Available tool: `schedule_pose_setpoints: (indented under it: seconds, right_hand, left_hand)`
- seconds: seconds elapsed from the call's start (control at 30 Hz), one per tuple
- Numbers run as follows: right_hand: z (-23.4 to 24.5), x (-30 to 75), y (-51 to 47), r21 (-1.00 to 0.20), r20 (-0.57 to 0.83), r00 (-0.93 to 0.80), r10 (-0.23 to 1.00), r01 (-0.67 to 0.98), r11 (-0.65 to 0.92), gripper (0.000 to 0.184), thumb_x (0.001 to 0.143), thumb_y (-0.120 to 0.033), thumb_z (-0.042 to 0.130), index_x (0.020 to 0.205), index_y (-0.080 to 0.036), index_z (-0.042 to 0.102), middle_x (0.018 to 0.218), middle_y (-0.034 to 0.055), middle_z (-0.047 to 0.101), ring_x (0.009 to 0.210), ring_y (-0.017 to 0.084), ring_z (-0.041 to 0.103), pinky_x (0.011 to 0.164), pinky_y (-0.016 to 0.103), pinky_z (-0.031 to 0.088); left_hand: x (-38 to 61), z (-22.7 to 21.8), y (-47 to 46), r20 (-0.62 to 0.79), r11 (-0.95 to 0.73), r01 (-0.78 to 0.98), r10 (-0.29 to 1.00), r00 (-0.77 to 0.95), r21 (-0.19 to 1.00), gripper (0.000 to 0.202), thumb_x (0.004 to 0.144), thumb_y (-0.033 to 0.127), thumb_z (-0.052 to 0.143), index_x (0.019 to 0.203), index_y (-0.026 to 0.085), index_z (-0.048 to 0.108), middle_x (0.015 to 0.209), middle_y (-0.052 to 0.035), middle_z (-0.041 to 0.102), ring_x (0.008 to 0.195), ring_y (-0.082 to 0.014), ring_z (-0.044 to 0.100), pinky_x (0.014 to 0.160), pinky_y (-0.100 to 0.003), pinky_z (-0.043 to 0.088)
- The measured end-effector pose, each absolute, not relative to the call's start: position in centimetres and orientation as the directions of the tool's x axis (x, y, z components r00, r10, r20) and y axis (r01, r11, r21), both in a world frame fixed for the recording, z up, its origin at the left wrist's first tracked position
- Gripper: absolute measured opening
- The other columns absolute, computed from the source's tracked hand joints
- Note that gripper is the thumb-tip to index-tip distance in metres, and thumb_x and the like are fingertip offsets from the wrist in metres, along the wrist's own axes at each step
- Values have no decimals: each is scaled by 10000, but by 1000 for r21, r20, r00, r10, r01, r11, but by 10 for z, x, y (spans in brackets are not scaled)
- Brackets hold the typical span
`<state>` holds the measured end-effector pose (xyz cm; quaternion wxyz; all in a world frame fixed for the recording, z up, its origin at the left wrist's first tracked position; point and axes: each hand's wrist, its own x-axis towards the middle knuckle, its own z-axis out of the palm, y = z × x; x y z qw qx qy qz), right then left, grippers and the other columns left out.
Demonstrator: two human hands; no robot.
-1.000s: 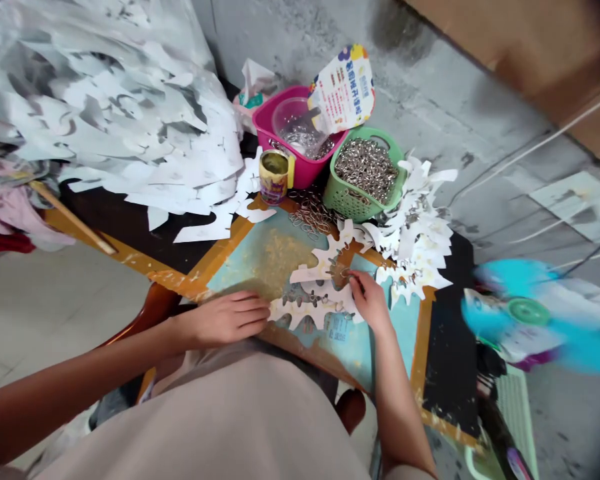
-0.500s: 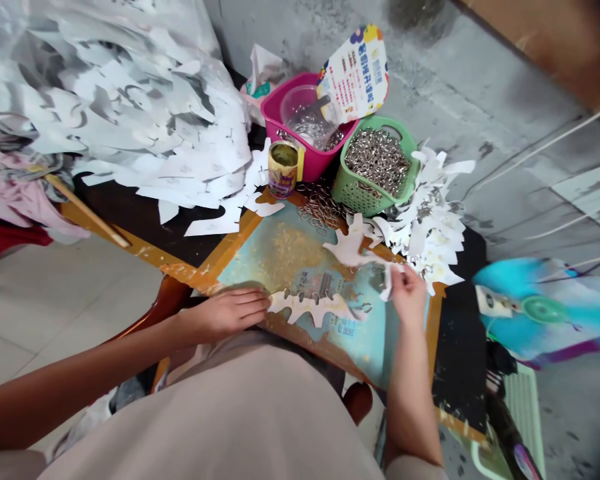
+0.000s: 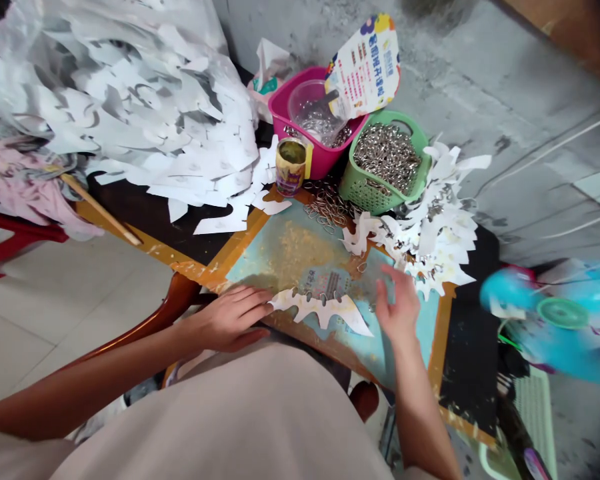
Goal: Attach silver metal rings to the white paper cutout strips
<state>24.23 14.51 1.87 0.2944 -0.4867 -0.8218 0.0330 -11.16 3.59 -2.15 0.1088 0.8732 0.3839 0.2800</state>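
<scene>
My left hand lies flat on the near edge of the blue work board, fingers stretched out and touching the left end of a white jagged paper cut-out. My right hand hovers open and slightly blurred over the board, just right of that cut-out, holding nothing. A fanned pile of finished white cut-outs lies right behind it. A green basket full of metal rings stands beyond, with loose rings on the board in front of it.
A pink tub holds a clear cup and a printed card. A small yellow tin stands beside it. A big heap of white cut-outs fills the left. A blue fan spins at the right. A wooden stick lies at left.
My right hand carried a cut-out to the pile at the right, let it go, and now hovers open. The left hand stayed on the remaining cut-out.
</scene>
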Motion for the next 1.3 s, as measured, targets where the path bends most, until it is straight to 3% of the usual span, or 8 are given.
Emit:
schedule_pose_setpoints:
  seconds: [0.1,0.2,0.47,0.63,0.73,0.93,1.13,1.3]
  right_hand:
    - [15,237,113,-408,348,-580,737,614,675,343,945,-166,488,1270,-236,572,1120,101,707,1045,247,656,914,437,549]
    - [3,238,95,-435,291,-617,731,596,676,405,945,-129,483,1330,-238,545,1137,93,711,1034,241,659,901,427,561]
    - [-26,239,83,-359,233,-583,778,692,626,450,953,-81,386,1361,-202,532,1223,125,650,1102,254,621,951,454,549]
    - [-7,220,76,-329,259,-351,900,844,424,401,971,-180,417,1357,-196,521,1266,186,556,1070,283,624,838,450,584]
    - [1,203,76,-352,296,-385,874,807,475,408,960,-158,439,1358,-202,516,1231,174,599,1132,307,592,920,494,538]
    - [-9,178,71,-519,234,-612,756,579,629,480,951,-100,450,1419,-205,431,1186,124,676,1043,257,630,889,431,550]
    - [-28,176,65,-573,195,-580,791,588,572,456,967,-139,463,1419,-175,415,1102,136,694,995,272,633,845,453,558]
    - [-31,176,65,-536,169,-581,796,624,569,395,970,-150,459,1364,-157,472,1065,129,701,935,266,611,822,441,541]
  left_hand:
    - [-106,-20,34,419,-651,643,756,502,403,263,907,283,608,1148,178,626,1129,-138,703,1050,-256,645,909,-392,513]
    - [-92,-19,35,442,-664,623,745,500,413,254,912,217,594,1162,178,621,1155,-129,705,1079,-244,648,924,-385,525]
    - [-57,-24,49,481,-650,632,751,452,421,137,931,119,527,1024,139,625,962,-108,722,855,-204,685,768,-338,578]
    - [-56,-29,52,491,-655,659,740,459,371,176,943,115,498,1067,139,620,1062,-127,715,910,-211,674,789,-346,569]
    - [-56,-28,55,460,-652,645,751,474,399,181,947,127,506,1091,136,615,1130,-139,708,932,-216,649,805,-353,547]
    - [-57,-26,60,368,-665,631,747,554,400,305,930,114,485,1223,121,570,1118,-158,706,1134,-281,609,883,-414,494]
    - [-56,-29,54,351,-596,685,802,484,419,369,897,126,485,1262,116,533,1046,-128,710,1057,-267,648,1110,-609,321]
    - [-55,-22,53,298,-655,669,755,584,351,383,902,129,462,1278,66,495,967,-132,719,964,-248,646,1141,-689,209]
